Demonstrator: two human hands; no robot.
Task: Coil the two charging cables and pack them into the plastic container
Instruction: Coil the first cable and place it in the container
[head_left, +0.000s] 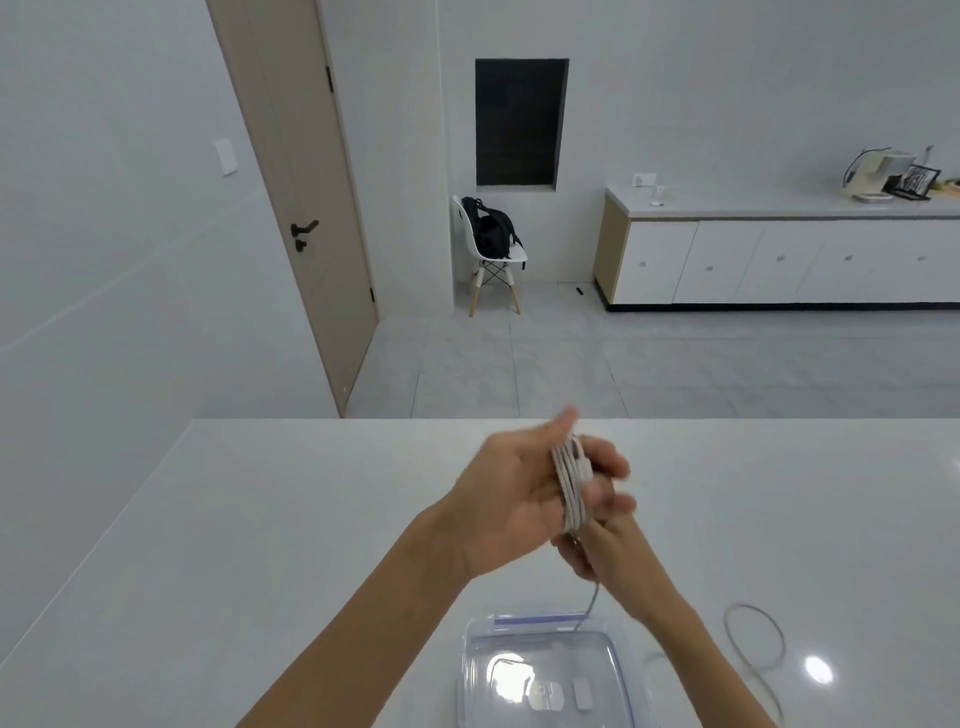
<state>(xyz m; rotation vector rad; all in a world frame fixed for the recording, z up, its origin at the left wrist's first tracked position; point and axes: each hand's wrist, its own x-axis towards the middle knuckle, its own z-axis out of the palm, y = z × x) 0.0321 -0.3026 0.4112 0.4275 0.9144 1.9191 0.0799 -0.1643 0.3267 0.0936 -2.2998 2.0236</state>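
Observation:
My left hand (511, 493) is raised above the white table with a white charging cable (570, 483) wound in several loops around its fingers. Just behind and under the coil, my right hand (605, 509) is blurred and grips the same cable. A loose tail of that cable (593, 597) hangs down toward the clear plastic container (478, 654), which sits at the near edge of the table below my hands. A second thin cable (756, 644) lies loose in a loop on the table to the right of the container.
The white table (291, 519) spreads wide to the left and right of my hands. Beyond it are a tiled floor, a door at left, a white chair with a black backpack (491, 234), and a low white cabinet (779, 260) at right.

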